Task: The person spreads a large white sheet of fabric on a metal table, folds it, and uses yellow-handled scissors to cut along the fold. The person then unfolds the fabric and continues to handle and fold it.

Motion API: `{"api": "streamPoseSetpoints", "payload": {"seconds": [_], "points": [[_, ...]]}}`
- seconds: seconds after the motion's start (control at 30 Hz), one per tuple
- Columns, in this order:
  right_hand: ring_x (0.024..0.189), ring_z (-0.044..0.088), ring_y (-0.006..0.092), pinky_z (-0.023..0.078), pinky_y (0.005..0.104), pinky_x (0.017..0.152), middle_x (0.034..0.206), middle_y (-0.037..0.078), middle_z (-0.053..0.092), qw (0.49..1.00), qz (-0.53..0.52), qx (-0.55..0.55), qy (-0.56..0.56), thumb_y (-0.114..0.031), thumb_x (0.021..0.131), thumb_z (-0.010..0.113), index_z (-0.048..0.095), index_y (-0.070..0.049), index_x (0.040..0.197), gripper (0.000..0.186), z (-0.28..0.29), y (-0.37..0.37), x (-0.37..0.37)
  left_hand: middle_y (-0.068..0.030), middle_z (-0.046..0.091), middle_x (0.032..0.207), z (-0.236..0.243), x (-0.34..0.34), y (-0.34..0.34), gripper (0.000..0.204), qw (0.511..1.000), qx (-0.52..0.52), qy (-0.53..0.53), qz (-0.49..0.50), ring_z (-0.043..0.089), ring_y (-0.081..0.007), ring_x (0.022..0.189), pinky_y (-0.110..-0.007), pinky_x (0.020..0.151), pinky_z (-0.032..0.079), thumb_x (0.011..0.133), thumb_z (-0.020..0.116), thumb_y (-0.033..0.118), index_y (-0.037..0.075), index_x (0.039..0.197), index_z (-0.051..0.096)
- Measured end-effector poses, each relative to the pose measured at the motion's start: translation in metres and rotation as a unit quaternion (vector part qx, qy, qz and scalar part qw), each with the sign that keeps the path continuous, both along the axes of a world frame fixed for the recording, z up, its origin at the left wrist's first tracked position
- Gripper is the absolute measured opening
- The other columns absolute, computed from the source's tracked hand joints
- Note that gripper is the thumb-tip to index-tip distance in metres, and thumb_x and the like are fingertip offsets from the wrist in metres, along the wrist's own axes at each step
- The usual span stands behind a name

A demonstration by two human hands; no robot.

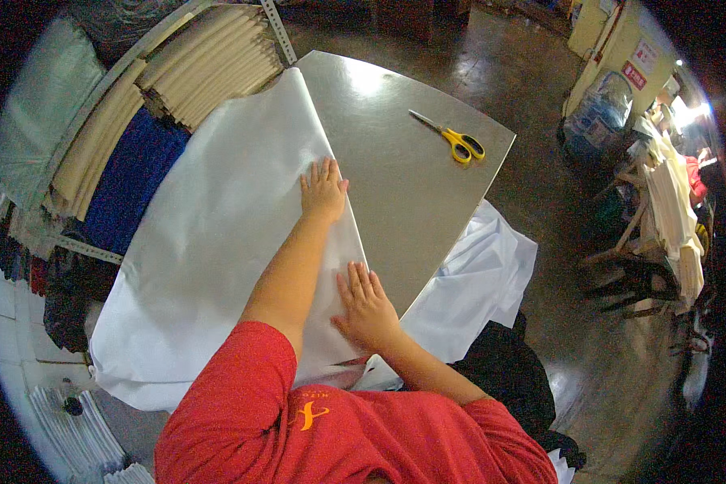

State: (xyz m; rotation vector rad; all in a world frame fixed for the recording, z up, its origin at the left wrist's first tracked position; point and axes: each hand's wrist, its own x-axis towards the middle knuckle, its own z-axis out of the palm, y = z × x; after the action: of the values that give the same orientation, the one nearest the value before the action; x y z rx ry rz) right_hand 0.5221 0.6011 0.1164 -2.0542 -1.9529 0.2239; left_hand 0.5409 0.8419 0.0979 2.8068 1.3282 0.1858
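Observation:
White fabric covers the left part of a grey table and hangs over its left side. A straight edge of the cloth runs from the far corner down toward my body. My left hand lies flat on the cloth near that edge, its fingers pointing away from me. Closer to me, my right hand rests palm down by the same edge with its fingers stretched out. Neither hand grips anything. Yellow-handled scissors lie on the bare tabletop at the far right, apart from both hands.
At the left, a metal rack bears stacked cream fabric and blue fabric. Crumpled white cloth hangs beside the table's right edge, with black cloth nearer me. Farther right, pale cloth drapes over a wooden stand.

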Motion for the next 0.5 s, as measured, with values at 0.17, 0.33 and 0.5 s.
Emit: {"api": "streamPoseSetpoints", "payload": {"seconds": [0.17,0.33,0.5], "points": [[0.128,0.020,0.0340,0.016,0.0429,0.105,0.135,0.023,0.024,0.998,0.010,-0.034,0.053,-0.040,0.076,0.055,0.031,0.001,0.128,0.070,0.017,0.006,0.007,-0.0053,0.018,0.142,0.003,0.006,0.012,0.054,0.999,-0.011,0.028,0.017,0.013,-0.0282,0.131,-0.050,0.104,0.011,0.090,0.031,0.037,0.011,0.136,0.022],[0.127,0.021,0.0343,0.017,0.0430,0.104,0.134,0.023,0.025,0.999,-0.039,-0.022,0.030,-0.034,0.080,0.053,0.029,0.006,0.127,0.066,0.016,0.061,0.038,-0.0052,0.019,0.142,-0.002,0.003,0.010,0.053,1.000,0.020,-0.011,0.013,0.013,-0.0290,0.131,-0.051,0.103,0.011,0.090,0.031,0.037,0.011,0.135,0.023],[0.128,0.019,0.0338,0.015,0.0432,0.105,0.137,0.021,0.022,0.994,-0.081,0.076,-0.019,-0.036,0.082,0.048,0.027,0.004,0.129,0.065,-0.010,0.091,0.042,-0.0041,0.018,0.142,-0.005,0.005,0.012,0.054,1.000,0.011,-0.012,0.018,0.013,-0.0285,0.131,-0.051,0.103,0.011,0.089,0.031,0.037,0.012,0.136,0.022]]}}
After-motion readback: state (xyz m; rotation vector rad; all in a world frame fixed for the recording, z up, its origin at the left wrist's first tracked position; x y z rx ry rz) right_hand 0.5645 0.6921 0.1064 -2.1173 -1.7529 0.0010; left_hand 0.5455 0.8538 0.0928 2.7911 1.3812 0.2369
